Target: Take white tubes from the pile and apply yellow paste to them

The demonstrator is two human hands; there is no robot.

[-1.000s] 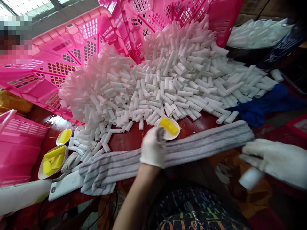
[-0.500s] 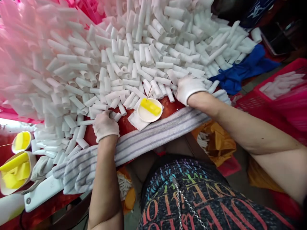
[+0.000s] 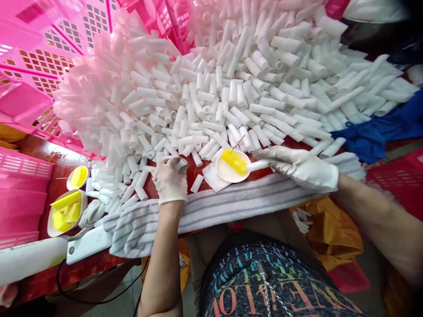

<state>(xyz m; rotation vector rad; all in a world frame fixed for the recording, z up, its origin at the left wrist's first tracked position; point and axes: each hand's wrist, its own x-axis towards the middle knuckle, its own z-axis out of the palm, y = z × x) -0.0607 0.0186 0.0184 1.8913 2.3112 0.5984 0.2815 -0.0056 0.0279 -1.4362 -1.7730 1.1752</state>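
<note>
White gloves: on both hands.
Left hand [image 3: 170, 179]: fingers curled over a white tube [image 3: 174, 158] at the near edge of the tube pile [image 3: 231, 88], on the red table [image 3: 42, 149].
Right hand [image 3: 302, 167]: pinching another tube [image 3: 257, 165] whose end touches the dish [image 3: 228, 172] of yellow paste [image 3: 234, 161].
Striped towel [image 3: 231, 202]: under both wrists.
Pink crates [image 3: 39, 66]: behind the pile.
</note>
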